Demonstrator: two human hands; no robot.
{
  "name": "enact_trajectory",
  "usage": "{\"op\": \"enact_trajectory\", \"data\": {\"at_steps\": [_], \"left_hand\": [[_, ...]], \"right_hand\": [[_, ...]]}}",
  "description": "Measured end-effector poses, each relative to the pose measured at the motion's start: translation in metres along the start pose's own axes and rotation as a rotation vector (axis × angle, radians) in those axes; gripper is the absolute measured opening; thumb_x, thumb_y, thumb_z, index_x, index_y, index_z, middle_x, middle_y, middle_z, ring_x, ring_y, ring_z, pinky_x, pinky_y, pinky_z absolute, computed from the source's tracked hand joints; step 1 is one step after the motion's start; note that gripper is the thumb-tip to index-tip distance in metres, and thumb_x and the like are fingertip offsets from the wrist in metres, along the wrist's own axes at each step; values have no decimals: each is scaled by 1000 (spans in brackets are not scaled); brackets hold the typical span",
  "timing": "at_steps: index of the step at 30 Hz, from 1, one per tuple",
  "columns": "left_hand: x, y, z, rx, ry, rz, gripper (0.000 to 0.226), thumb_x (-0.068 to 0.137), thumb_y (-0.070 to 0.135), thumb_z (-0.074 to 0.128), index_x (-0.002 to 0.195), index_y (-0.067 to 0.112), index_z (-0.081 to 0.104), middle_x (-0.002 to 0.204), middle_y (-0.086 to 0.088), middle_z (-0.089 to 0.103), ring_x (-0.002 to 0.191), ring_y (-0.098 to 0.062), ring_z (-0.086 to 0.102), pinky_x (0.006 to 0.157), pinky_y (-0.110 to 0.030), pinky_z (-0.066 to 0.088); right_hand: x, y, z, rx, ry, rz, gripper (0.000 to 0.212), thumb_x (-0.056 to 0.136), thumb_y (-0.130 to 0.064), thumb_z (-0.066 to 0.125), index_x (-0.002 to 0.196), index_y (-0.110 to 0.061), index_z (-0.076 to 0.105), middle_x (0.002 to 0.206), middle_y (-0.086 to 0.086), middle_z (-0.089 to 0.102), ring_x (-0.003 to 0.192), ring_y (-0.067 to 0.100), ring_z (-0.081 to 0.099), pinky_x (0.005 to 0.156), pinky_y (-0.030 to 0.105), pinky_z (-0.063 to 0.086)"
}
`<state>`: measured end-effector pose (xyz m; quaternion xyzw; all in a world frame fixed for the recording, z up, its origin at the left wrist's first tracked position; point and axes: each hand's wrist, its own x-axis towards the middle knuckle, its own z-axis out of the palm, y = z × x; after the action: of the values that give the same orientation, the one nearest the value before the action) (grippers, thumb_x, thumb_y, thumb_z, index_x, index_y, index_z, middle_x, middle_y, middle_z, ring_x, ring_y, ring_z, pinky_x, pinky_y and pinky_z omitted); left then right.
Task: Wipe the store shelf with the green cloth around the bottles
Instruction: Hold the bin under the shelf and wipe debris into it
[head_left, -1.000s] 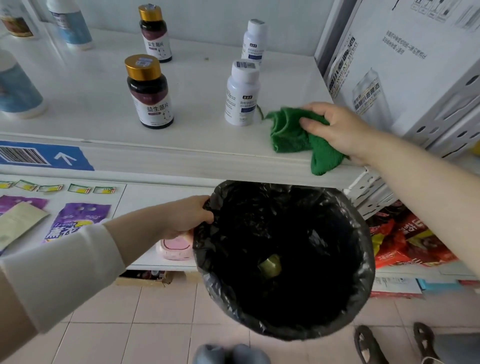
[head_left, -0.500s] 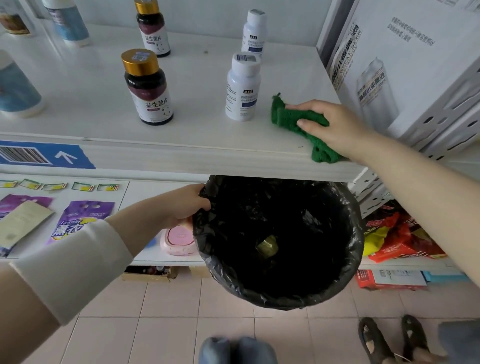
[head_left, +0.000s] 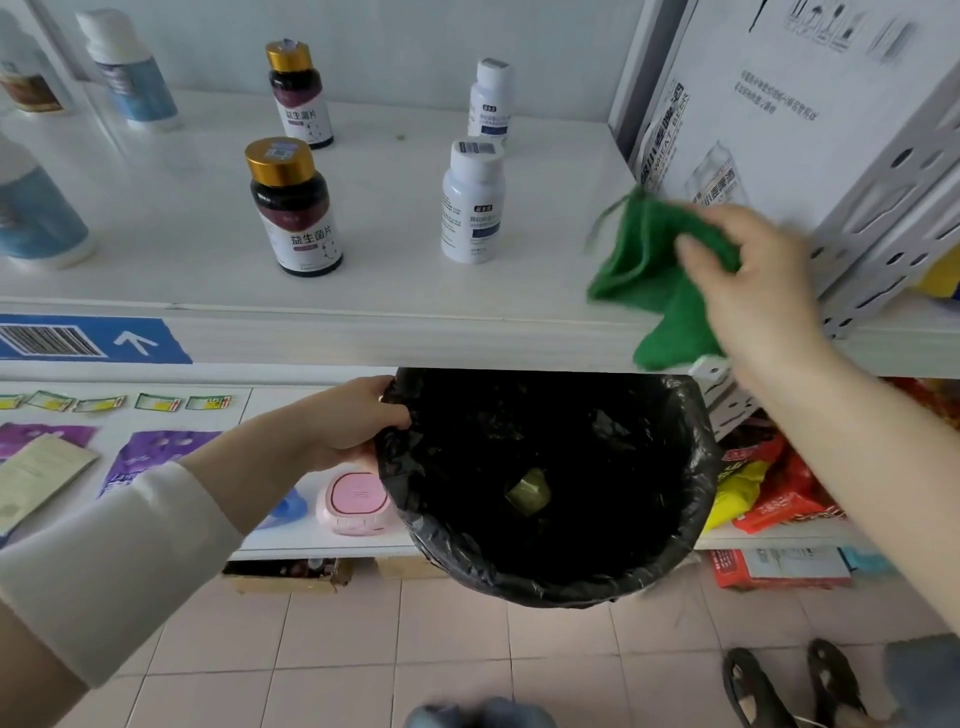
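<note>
The right hand (head_left: 748, 291), at the right of the frame, has its fingers curled down over the green cloth (head_left: 644, 260) and holds it bunched against the shelf (head_left: 389, 291). The cloth lies mostly under and to the left of the palm. Its upper tip is blurred, and one corner hangs over the shelf's front edge. Held as a wad like this, it probably lets the fingers press down and drag dirt toward the edge.

The cloth sits in the bare strip at the right end of the shelf, between the nearer white bottle (head_left: 471, 202) to its left and the cardboard box (head_left: 779, 104) to its right. It is apart from the bottle. Whether it touches the box cannot be told.

Further left stands a dark bottle (head_left: 293, 208) with a gold cap. A second white bottle and a second dark one stand behind, toward the top of the frame. The gaps between them look not yet wiped.

Below the shelf edge, at lower centre, the left hand (head_left: 353, 421) grips the rim of a bin (head_left: 545, 587) lined with a black bag. The bin's mouth is almost directly under the hanging corner of cloth, most likely so that whatever is swept off the edge falls in. A small yellowish scrap (head_left: 527, 491) lies inside.
</note>
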<state>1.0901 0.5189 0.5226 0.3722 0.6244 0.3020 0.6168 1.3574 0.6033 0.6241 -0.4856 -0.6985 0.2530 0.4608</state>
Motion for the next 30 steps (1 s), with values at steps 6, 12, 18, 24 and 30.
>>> {"op": "enact_trajectory", "data": {"at_steps": [6,12,18,24,30], "left_hand": [[-4,-5,0,-28,-15,4,32,86,-9,39,100,12,58,79,-7,69,61,-14,69,50,-25,54],[-8,-7,3,-52,0,22,33,86,-11,36,98,11,57,78,-8,67,57,-13,68,48,-24,53],[-11,-1,4,-20,12,14,33,87,-10,37,105,10,55,87,-12,65,64,-17,67,52,-30,57],[-12,-2,8,-27,35,31,33,85,-12,35,101,9,55,81,-10,64,59,-15,67,51,-28,56],[-10,-6,8,-51,28,30,34,84,-13,35,94,11,58,77,-7,66,56,-10,67,47,-23,52]], "right_hand": [[14,15,31,-567,-121,76,37,94,-15,46,130,-13,49,134,7,52,119,24,50,96,23,31],[-6,-1,61,-508,-247,-92,36,94,-22,45,130,-23,50,137,-3,50,117,22,52,91,25,34],[28,0,69,-415,-222,4,33,95,-23,45,126,-21,54,125,7,59,110,25,55,80,22,37],[58,1,85,-513,-399,6,38,94,-27,44,132,-27,47,137,4,50,121,27,47,94,27,37],[1,-7,60,-299,-502,-173,29,89,-18,54,114,-32,61,123,-7,62,109,29,59,98,34,41]]}}
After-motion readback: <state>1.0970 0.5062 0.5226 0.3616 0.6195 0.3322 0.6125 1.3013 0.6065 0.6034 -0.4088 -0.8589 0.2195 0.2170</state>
